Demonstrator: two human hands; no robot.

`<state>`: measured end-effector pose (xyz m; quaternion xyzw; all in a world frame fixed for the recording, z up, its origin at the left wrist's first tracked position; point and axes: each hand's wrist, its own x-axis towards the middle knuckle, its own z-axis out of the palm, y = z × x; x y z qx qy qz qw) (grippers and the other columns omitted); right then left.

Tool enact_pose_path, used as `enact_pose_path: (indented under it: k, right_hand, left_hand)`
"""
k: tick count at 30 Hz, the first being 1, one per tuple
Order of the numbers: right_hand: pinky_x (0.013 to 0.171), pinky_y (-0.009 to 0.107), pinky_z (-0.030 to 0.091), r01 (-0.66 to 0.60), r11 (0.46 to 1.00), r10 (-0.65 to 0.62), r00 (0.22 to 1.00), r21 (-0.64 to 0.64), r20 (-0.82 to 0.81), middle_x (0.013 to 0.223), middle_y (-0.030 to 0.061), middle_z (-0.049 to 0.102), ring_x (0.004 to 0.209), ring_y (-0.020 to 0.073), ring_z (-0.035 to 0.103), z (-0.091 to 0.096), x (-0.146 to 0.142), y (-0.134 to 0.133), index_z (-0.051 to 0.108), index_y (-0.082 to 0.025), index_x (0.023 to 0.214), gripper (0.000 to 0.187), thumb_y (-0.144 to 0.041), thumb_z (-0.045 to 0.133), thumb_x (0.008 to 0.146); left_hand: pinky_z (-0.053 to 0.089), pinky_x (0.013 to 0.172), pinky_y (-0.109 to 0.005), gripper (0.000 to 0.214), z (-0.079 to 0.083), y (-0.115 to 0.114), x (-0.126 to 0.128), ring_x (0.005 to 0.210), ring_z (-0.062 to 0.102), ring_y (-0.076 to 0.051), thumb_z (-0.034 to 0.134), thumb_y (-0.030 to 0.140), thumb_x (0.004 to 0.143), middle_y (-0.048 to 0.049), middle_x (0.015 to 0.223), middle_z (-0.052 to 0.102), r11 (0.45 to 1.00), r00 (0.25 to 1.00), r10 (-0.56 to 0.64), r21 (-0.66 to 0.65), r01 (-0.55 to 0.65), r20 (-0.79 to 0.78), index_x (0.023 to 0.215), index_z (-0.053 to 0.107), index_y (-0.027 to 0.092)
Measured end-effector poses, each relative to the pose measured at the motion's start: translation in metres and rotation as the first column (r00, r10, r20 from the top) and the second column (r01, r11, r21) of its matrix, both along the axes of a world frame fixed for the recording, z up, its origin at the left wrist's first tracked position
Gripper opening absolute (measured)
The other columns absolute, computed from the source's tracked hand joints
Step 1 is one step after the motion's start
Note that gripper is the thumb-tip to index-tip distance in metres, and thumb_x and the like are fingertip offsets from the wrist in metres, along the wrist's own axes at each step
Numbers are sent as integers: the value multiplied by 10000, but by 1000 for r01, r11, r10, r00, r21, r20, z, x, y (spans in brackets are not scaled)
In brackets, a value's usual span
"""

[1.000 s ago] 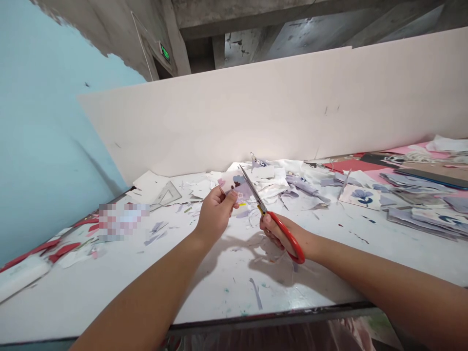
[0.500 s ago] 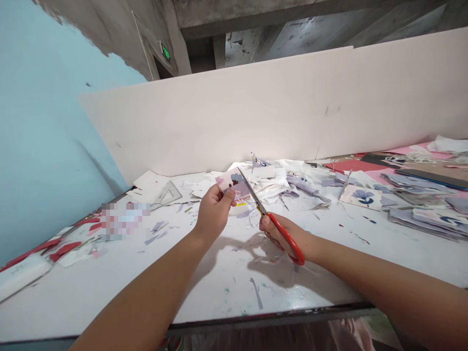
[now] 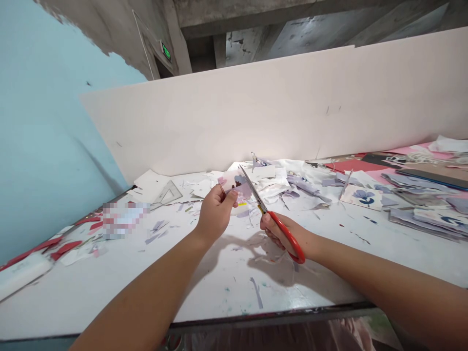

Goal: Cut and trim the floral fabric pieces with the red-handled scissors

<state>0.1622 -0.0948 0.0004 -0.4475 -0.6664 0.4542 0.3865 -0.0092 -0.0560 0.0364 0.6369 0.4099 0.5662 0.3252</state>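
Between thumb and fingers, my left hand [image 3: 216,207] pinches a small piece of flower-printed paper [image 3: 241,187] in pink and lilac. My right hand [image 3: 281,231] grips a pair of scissors [image 3: 281,230] with red handles. Their blades point up and away, lying along the right edge of the paper; whether they touch it I cannot tell. My right fingers are partly hidden behind the handle. Behind both hands spreads a heap of white and lilac paper scraps [image 3: 270,174].
A clear set square [image 3: 169,193] lies left of the heap. Red scraps [image 3: 66,249] line the table's left side. On the right are a flower card [image 3: 361,196], stacked printed sheets [image 3: 426,224] and a dark flat object [image 3: 435,178]. A white panel [image 3: 256,112] stands along the back.
The paper in my left hand has tilted slightly, and the scissor blades look closer together. Both hands stay in nearly the same place.
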Motion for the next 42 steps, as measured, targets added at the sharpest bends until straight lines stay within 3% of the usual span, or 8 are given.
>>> enact_pose_path:
  k: [8, 17, 23, 27, 33, 37, 39, 42]
  right_hand:
    - [400, 216, 263, -13, 1000, 13, 999, -4, 41, 526, -59, 310, 447, 75, 280, 5, -3, -2, 390, -196, 649, 531, -719, 328, 719]
    - [392, 216, 272, -31, 999, 31, 999, -6, -31, 516, -68, 294, 431, 76, 260, -1, 0, 2, 430, -200, 701, 500, -691, 347, 741]
    - [391, 215, 270, -49, 999, 49, 998, 5, -47, 519, -67, 295, 439, 78, 256, -2, 0, 3, 432, -194, 715, 496, -679, 336, 756]
    - [387, 217, 269, -60, 998, 60, 997, 11, -45, 511, -72, 287, 428, 76, 248, 0, 0, 3, 412, -196, 707, 493, -679, 325, 760]
    - [397, 222, 265, -41, 999, 40, 999, 18, 28, 505, -68, 298, 429, 76, 265, 3, -1, 0, 411, -198, 667, 517, -700, 316, 744]
    - [404, 221, 253, -36, 999, 33, 995, 29, 99, 501, -63, 310, 441, 80, 276, 7, -1, -3, 398, -199, 646, 529, -709, 299, 740]
    - [412, 222, 251, -34, 999, 29, 992, 40, 122, 506, -60, 313, 449, 82, 278, 8, -1, -5, 392, -199, 643, 519, -697, 297, 752]
    - [440, 226, 257, -56, 996, 46, 989, 73, 144, 537, -53, 327, 481, 88, 287, 9, 0, -6, 380, -197, 640, 492, -669, 322, 767]
  left_hand:
    - [360, 545, -222, 226, 4, 5, -3, 595, 508, -101, 578, 393, 722, 12, 653, 559, 1000, 995, 16, 25, -18, 99, 804, 567, 183]
    - [353, 554, -226, 218, 2, 4, -4, 596, 501, -108, 539, 396, 753, 21, 615, 551, 1000, 1000, 7, 27, -7, -14, 824, 556, 191]
    - [359, 576, -241, 212, 2, 1, -7, 624, 517, -123, 514, 398, 766, 7, 662, 583, 990, 984, 103, 107, -88, -146, 812, 556, 196]
    - [342, 541, -237, 203, 2, 1, -7, 576, 482, -113, 523, 398, 753, 13, 638, 574, 988, 982, 129, 107, -115, -137, 786, 558, 200]
    - [337, 528, -227, 156, 8, 8, -7, 550, 465, -91, 598, 277, 670, 35, 628, 522, 991, 987, -108, -70, 117, 118, 797, 544, 203]
    - [332, 525, -216, 263, 16, 8, -10, 553, 490, -80, 634, 210, 608, 45, 670, 552, 963, 963, -221, -121, 240, 152, 842, 515, 220]
    - [335, 521, -210, 282, 19, 7, -13, 578, 506, -82, 639, 232, 610, 33, 718, 569, 945, 947, -265, -147, 293, 182, 866, 521, 224]
    - [345, 499, -215, 289, 23, 7, -14, 613, 539, -102, 570, 410, 694, -10, 807, 604, 913, 909, -302, -187, 363, 288, 911, 546, 222]
